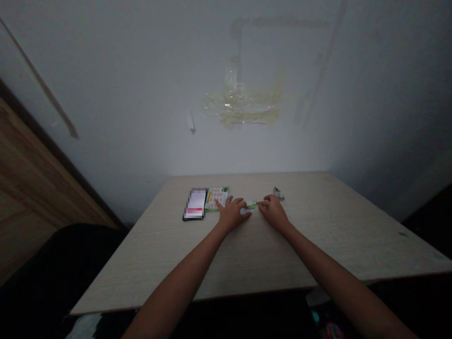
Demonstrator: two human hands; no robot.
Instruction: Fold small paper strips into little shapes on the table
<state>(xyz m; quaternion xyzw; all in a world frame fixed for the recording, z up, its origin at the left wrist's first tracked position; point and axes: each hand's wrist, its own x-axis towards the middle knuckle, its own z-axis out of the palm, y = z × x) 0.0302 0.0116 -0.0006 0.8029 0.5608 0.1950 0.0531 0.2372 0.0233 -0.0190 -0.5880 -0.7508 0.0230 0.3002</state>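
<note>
on a pale wood-grain counter (254, 259): a dark-edged rectangular phone-like slab (195, 202); a green-edged printed paper booklet (216, 195); the left hand (232, 215), fingers spread, grip unclear; a small green-and-white thin strip (251, 205) between the hands; the right hand (274, 210), fingers pinched narrow on its end; a crumpled silvery wrapper (278, 193). uneven pulling might tear the strip, whose long axis seems sideways, pointing rightward.

Pale wood-grained tabletop (318, 254). On it, from the left: flat, black-edged rectangular device with blurred screen (195, 203); just beside, colourful printed paper booklet (215, 195); farther right, small green-and-white piece (251, 205), unclear whether touching; beyond, crumpled silvery-green wrapper (278, 193).
</note>
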